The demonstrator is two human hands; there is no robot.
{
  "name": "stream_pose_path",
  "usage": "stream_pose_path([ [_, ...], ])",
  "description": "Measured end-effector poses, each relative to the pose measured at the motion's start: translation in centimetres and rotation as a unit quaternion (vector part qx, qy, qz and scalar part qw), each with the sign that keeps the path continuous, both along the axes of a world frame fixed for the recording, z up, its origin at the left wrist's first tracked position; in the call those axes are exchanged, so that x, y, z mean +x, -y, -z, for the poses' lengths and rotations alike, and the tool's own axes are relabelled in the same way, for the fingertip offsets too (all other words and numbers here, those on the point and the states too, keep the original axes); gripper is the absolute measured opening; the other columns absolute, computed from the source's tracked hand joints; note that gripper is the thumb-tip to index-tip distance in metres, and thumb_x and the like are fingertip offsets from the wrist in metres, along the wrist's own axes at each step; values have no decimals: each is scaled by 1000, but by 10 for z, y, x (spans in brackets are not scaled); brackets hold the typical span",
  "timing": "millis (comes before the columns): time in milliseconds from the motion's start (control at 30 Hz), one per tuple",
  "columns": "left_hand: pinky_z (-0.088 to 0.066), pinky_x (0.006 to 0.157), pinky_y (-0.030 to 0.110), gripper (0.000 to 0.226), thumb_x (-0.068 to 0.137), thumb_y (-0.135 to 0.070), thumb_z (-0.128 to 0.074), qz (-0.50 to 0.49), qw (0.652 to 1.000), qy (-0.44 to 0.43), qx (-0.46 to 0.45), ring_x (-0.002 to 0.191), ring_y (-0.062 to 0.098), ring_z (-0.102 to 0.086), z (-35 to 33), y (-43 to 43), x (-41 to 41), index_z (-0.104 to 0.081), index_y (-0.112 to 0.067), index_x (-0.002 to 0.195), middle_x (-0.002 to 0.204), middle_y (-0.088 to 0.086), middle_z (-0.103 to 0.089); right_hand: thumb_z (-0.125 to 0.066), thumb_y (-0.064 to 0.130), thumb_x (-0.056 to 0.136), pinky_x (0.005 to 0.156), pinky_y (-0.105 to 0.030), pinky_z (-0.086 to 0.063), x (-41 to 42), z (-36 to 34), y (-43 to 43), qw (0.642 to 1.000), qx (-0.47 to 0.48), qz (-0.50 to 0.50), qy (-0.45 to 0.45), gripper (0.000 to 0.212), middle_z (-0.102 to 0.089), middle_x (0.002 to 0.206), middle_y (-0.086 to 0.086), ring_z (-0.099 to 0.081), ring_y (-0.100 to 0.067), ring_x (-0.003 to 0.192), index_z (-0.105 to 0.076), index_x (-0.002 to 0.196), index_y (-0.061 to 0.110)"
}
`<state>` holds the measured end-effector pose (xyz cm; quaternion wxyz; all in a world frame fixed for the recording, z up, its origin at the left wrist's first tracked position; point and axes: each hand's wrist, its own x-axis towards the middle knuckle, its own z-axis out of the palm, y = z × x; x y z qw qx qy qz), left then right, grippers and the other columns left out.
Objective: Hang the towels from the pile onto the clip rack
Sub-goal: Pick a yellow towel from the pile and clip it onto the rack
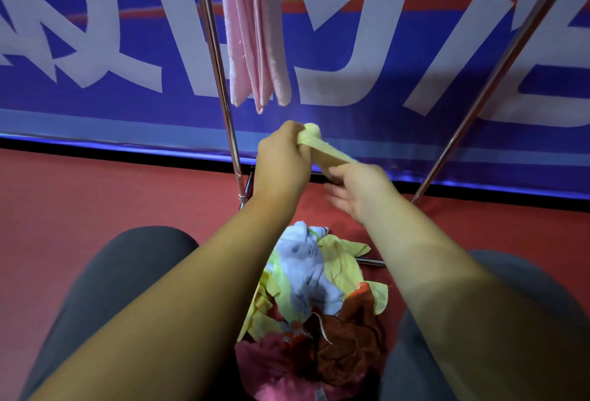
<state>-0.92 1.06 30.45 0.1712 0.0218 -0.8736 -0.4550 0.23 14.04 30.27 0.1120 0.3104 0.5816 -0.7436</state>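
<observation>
A pale yellow towel (325, 149) is stretched between both hands in front of me. My left hand (282, 158) grips its bunched upper end. My right hand (357, 190), blurred, holds its lower end with the fingers partly spread. A pink towel (255, 40) hangs folded from above, its clips out of view. The rack's metal poles slant up on the left (217, 59) and on the right (491, 78). The pile of towels (316, 298) lies on the floor between my knees: white, yellow, orange-brown and pink ones.
A blue banner (95, 33) with large white letters stands right behind the rack. The floor (95, 196) is red. My knees in dark grey trousers (127, 273) flank the pile. A rack foot bar (370, 262) lies beside the pile.
</observation>
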Motion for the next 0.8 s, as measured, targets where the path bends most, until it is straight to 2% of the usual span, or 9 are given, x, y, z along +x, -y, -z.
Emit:
stream_pose_path([
  [100,-55,98,36,41,90,-12,-57,29,999,-10,-12,109,18,-69,-7,-1,5,-76,-24,124,115,-1,-78,-77,23,89,88,-50,-62,3,9,12,984,153,-80,38,59,-70,97,-13,-71,-32,92,-46,135,4],
  [167,-53,104,37,46,89,-11,-59,47,999,-10,-26,119,18,-67,-12,-3,9,-75,-25,129,125,-1,-76,-73,34,81,90,-49,-61,2,14,15,952,283,-111,31,74,-62,121,-17,-69,-35,100,-30,135,9],
  [267,-55,101,38,49,87,-8,-59,52,997,-11,-52,120,21,-67,-17,-2,12,-75,-25,130,126,2,-76,-59,34,94,85,-36,-49,5,12,17,905,392,-157,-46,47,-43,127,-11,-60,-31,86,-43,137,25],
  [367,-58,93,36,44,88,-7,-60,43,997,-11,-70,107,20,-71,-17,3,8,-76,-24,125,115,0,-78,-45,23,99,70,-35,-43,2,14,16,858,466,-187,-105,16,-63,114,-11,-55,-33,85,-59,106,21],
  [433,-59,85,36,40,90,-6,-60,38,995,-15,-93,99,20,-71,-15,8,4,-76,-23,123,108,0,-78,-44,19,100,58,-33,-34,1,12,17,849,481,-183,-117,14,-65,100,-9,-53,-31,81,-57,96,18],
  [533,-58,84,44,41,88,1,-60,41,986,-25,-161,99,28,-69,-12,14,-2,-73,-16,124,108,7,-76,-46,14,99,65,-33,-38,3,5,14,865,462,-146,-129,15,-63,95,-9,-57,-36,87,-60,97,15],
  [700,-50,66,45,21,87,-2,-63,43,963,-6,-265,82,31,-59,-1,14,-3,-63,-13,106,94,6,-60,-44,11,99,96,-32,-51,5,-6,11,880,424,-101,-188,44,-72,129,-6,-64,-32,120,-68,133,24],
  [767,-49,64,45,18,88,-1,-61,36,961,17,-274,81,32,-57,4,14,-4,-60,-13,103,93,6,-57,-44,9,98,94,-26,-47,5,-5,8,888,407,-84,-197,55,-68,138,-2,-63,-26,124,-62,144,33],
  [800,-49,65,45,19,88,1,-59,35,962,25,-268,82,32,-58,5,14,-5,-60,-12,102,93,7,-57,-44,8,97,88,-26,-48,4,-3,7,885,411,-80,-201,54,-70,128,-1,-65,-26,117,-64,140,36],
])
